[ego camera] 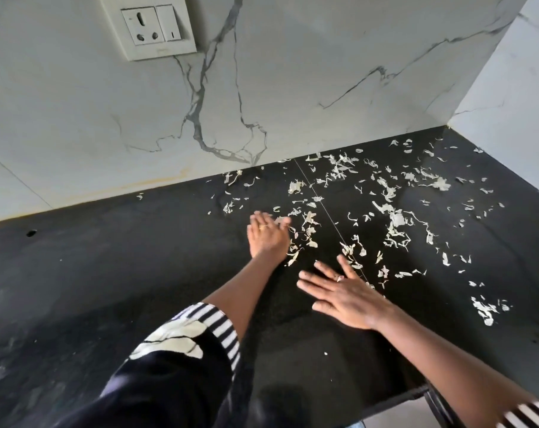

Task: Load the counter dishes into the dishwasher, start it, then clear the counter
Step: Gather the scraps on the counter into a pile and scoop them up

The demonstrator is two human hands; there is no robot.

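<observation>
The left hand point(268, 236) lies flat, fingers straight, among pale papery peel scraps point(394, 220). The right hand point(345, 296) is spread wide, palm down, nearer the front edge. Scraps litter the glossy black stone desk point(107, 273) toward its right corner, under a white grey-veined marble wall point(293, 88) with a white socket plate point(157, 26).

There was only 1 view. The head-worn wide-angle camera looked forward and steeply down from close above the counter point(107, 273). It faced the marble wall point(293, 81), with the wall corner point(448, 122) at right.
</observation>
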